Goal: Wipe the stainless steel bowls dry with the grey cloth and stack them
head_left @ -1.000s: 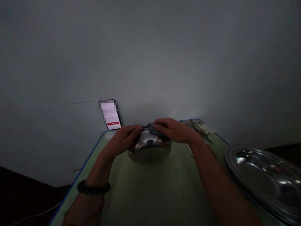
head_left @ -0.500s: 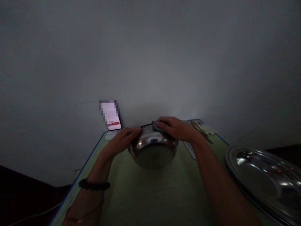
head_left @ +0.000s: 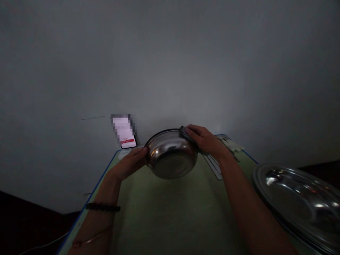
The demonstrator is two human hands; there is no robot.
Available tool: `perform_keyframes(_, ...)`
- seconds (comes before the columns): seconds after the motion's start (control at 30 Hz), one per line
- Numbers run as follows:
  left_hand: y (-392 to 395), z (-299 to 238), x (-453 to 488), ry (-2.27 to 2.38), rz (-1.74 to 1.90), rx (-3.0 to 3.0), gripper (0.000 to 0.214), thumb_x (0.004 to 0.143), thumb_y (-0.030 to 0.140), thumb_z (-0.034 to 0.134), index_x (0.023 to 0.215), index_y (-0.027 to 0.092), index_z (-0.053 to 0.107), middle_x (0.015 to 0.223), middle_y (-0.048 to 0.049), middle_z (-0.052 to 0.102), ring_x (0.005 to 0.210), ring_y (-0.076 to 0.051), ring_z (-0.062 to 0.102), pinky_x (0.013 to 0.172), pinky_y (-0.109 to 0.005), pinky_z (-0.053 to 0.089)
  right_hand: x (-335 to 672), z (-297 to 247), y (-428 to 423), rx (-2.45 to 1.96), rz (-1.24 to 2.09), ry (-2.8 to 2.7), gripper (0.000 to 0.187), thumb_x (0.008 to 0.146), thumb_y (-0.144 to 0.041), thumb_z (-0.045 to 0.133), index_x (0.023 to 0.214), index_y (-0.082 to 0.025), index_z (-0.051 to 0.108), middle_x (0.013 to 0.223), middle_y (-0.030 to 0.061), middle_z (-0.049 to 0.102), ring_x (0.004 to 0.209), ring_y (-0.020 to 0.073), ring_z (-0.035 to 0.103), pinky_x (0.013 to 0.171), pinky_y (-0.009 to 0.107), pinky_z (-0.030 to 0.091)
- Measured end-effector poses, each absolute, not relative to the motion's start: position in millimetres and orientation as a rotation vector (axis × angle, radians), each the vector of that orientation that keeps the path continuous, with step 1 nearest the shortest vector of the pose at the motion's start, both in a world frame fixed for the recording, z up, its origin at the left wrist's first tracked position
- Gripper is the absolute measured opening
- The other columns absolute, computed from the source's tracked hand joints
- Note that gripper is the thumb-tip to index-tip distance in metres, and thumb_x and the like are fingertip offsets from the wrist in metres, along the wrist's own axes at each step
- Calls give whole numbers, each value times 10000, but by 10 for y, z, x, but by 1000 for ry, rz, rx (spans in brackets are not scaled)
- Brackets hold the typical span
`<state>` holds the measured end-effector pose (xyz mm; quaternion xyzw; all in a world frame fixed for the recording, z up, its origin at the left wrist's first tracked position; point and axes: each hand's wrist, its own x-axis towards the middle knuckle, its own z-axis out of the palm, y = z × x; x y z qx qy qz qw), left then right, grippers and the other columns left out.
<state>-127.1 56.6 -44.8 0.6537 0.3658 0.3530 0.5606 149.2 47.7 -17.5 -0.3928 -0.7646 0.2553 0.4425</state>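
A shiny steel bowl (head_left: 172, 157) is held tilted above the table, its underside facing me and its mouth turned toward the wall. My left hand (head_left: 131, 162) grips its left side, thumb on the outside and the other fingers mostly out of sight. At the upper right of the rim, my right hand (head_left: 204, 142) presses a dark patterned cloth (head_left: 182, 131) against the bowl. Only a small part of that cloth shows beside the thumb. The bowl's inside is hidden.
A lit phone (head_left: 129, 143) leans on the wall at the table's back left. Large steel trays (head_left: 287, 205) lie stacked at the right. White-handled utensils (head_left: 231, 144) and a pale flat item (head_left: 212, 166) are behind my right arm. The green table (head_left: 164, 219) has blue edging.
The bowl has risen slightly and turned, showing more of its rim. My right hand has slid with the cloth rightward along the rim; my left hand has shifted left and lower.
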Motion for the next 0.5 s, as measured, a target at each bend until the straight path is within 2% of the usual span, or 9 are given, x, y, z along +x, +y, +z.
perform_keyframes(0.13, 434, -204, -1206, 1009, 664, 1891, 378, 836, 546, 569, 799, 188, 683, 789, -40, 675, 764, -184, 578, 734, -312, 463, 1311, -63, 359, -990, 609, -2146, 271, 941, -368, 450, 823, -186, 614, 803, 28, 637, 753, 152, 550, 726, 293, 410)
perform_keyframes(0.33, 313, 9, -1091, 1057, 596, 2164, 344, 868, 495, 509, 762, 202, 654, 709, -8, 632, 678, -167, 543, 640, -269, 435, 1167, -5, 290, -943, 599, -2243, 261, 951, -351, 448, 841, -185, 616, 807, 19, 633, 745, 138, 539, 710, 273, 393)
perform_keyframes(0.4, 349, -52, -1112, 1090, 655, 2131, 342, 864, 499, 517, 754, 204, 649, 702, -7, 634, 681, -168, 549, 642, -267, 437, 1232, -48, 330, -949, 597, -2209, 272, 949, -365, 443, 822, -187, 603, 781, 11, 617, 726, 136, 526, 698, 273, 388)
perform_keyframes(0.5, 437, -201, -1177, 1095, 755, 1987, 376, 858, 539, 501, 767, 214, 668, 780, -25, 683, 780, -190, 592, 732, -291, 465, 1362, -140, 409, -994, 591, -2069, 311, 949, -410, 424, 776, -197, 571, 754, 7, 599, 715, 144, 513, 680, 281, 387)
